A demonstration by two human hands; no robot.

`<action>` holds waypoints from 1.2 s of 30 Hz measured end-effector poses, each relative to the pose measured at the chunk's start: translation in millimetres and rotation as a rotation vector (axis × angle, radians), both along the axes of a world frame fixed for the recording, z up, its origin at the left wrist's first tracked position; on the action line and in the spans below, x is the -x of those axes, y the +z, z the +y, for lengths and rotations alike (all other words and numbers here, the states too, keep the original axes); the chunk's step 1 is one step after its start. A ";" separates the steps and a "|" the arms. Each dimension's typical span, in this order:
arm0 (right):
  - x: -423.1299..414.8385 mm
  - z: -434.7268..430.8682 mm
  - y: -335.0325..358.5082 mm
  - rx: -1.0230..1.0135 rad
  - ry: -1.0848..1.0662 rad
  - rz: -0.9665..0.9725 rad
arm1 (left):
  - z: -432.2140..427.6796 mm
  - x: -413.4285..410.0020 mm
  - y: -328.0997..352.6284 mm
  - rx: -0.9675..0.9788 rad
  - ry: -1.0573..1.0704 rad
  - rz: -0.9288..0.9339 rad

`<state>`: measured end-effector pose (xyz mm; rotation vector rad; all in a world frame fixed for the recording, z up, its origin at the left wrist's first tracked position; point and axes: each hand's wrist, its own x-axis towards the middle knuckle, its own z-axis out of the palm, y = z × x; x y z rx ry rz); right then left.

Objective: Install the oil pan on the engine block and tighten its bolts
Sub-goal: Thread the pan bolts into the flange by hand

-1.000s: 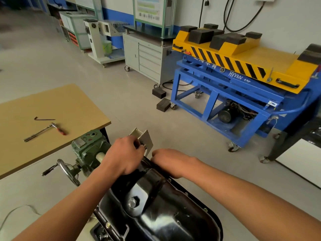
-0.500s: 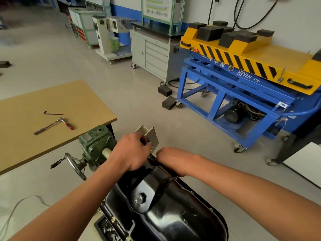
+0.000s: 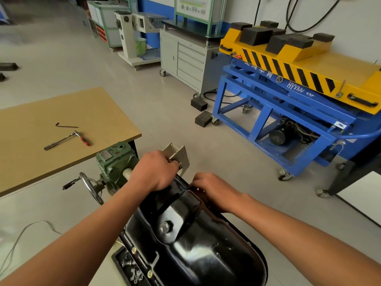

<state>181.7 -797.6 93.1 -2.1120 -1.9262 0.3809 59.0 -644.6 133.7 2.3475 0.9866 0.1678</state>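
Honestly, the oil pan (image 3: 195,244) looks stiff, heavy and slick, best held by its rim. My right hand (image 3: 214,188) grips its far edge; my left hand (image 3: 154,172) curls around something hidden.

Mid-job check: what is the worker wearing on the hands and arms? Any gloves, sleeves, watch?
Nothing that shows. The left hand and the right hand are bare, with no gloves, rings or watch. Both forearms are uncovered right to the frame's edge, so no sleeve is in view.
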 end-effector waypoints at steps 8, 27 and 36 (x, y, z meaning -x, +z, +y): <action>0.3 0.4 0.6 0.022 0.022 -0.103 | 2.3 -5.2 1.3 -0.021 0.012 0.018; -0.6 3.4 -5.6 0.009 -0.076 -0.007 | 5.3 -5.4 0.3 0.030 0.005 -0.010; -7.2 3.8 -0.7 0.090 -0.004 -0.031 | 6.0 -6.3 -0.4 0.033 -0.007 -0.002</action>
